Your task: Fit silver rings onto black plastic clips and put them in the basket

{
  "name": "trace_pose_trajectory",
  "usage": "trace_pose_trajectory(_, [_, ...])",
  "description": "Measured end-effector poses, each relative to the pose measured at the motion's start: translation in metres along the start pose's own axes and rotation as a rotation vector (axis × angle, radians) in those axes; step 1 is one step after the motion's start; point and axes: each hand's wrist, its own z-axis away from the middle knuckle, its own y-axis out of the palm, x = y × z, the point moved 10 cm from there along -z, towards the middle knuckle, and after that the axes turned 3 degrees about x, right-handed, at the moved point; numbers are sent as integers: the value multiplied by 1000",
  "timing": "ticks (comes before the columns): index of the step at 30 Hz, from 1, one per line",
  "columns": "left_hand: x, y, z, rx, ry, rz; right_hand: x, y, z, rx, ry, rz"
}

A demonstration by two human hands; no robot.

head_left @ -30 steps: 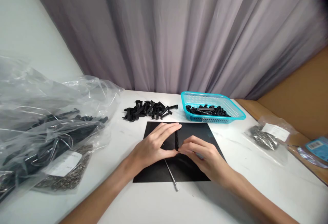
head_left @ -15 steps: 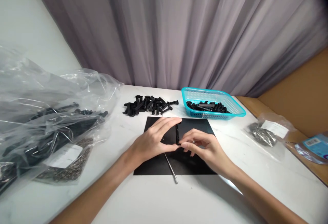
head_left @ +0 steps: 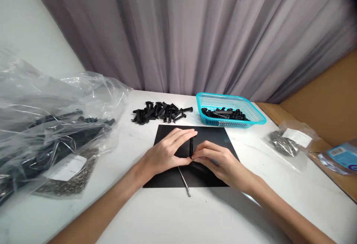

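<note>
My left hand (head_left: 167, 149) grips a slim black plastic part (head_left: 191, 147) between its thumb below and its fingertips above. The part stands lengthwise across that gap, over the black mat (head_left: 164, 180). My right hand (head_left: 219, 158) is closed in a pinch at the part's lower end, touching my left thumb. Whatever is between those right fingertips is hidden. A thin metal rod-like tool (head_left: 184, 181) lies beneath my left hand, its near end reaching past the mat's front edge onto the white table.
Behind the mat lies a pile of black plastic parts (head_left: 158, 112). A turquoise basket (head_left: 258, 116) holds more of them. Clear plastic bags (head_left: 92, 87) spread over the left side, one with small metal pieces (head_left: 69, 184). Another bag of metal pieces (head_left: 284, 143) lies right.
My right hand has rolled over, and its fingertips have come together against the lower end of the black part. My left hand keeps the same grip. The whole view has shifted slightly.
</note>
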Motion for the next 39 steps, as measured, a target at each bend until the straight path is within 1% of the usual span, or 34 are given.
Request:
trace_pose_trajectory(4, [-3, 1, 0, 9, 20, -1, -5, 0, -2, -6, 44, -20])
trace_pose_trajectory(7, [-4, 1, -1, 9, 26, -6, -2, 0, -2, -20, 24, 14])
trace_pose_trajectory(9, [-3, -1, -1, -7, 11, -10, 1, -3, -1, -58, 5, 53])
trace_pose_trajectory(11, [-3, -5, -3, -43, -12, -9, 2, -8, 0, -113, 23, 52])
trace_pose_trajectory(13, [-3, -11, -4, -85, -37, -6, 0, -13, 1, -163, 82, -25])
trace_pose_trajectory(16, [-3, -17, -6, -118, -74, 4, -7, -18, 2, -223, 187, -217])
trace_pose_trajectory(19, [-4, -22, -7, -141, -98, 15, -12, -19, 2, -260, 243, -366])
trace_pose_trajectory(23, [-3, -23, -7, -149, -102, 19, -14, -16, 1, -250, 252, -417])
trace_pose_trajectory(31, [-5, -22, -7, -151, -69, 22, -6, -20, 1, -196, 210, -317])
trace_pose_trajectory(36, [-4, -22, -7, -152, -60, -4, -7, -21, 2, -238, 237, -340])
trace_pose_trajectory(39, [-4, -22, -6, -147, -46, -8, -9, -17, 1, -222, 237, -347])
